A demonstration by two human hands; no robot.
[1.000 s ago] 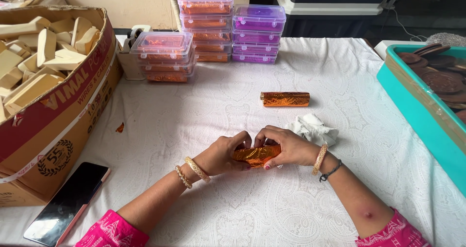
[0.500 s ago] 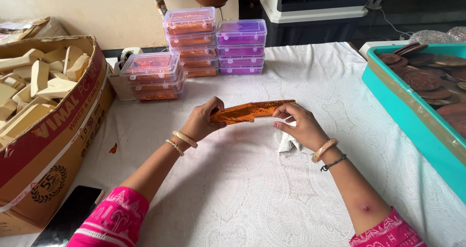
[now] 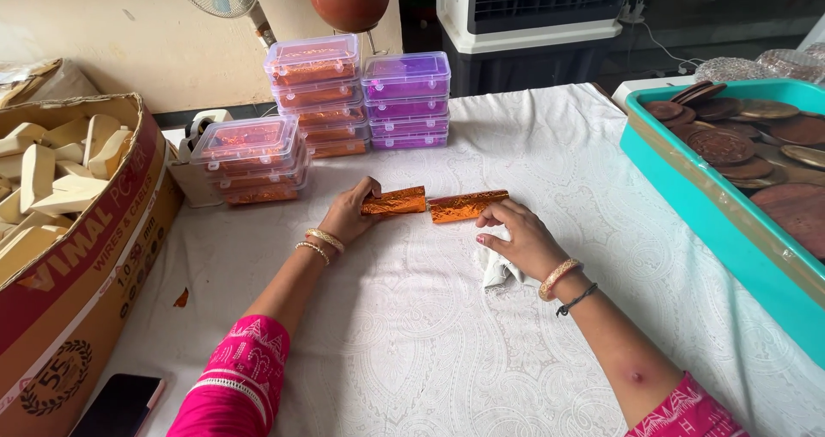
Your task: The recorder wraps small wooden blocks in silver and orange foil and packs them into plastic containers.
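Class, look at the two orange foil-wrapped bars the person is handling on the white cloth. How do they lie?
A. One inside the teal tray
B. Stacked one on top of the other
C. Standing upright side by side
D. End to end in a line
D: the left foil bar, at the left hand, and the right foil bar, by the right hand, lie flat, end to end.

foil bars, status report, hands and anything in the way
Left hand grips left foil bar. Right hand touches right foil bar. White cloth under right hand.

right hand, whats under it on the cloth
A crumpled white cloth scrap pokes out beneath the right hand; how far it reaches under the palm is hidden. The fingertips touch an orange foil-wrapped bar.
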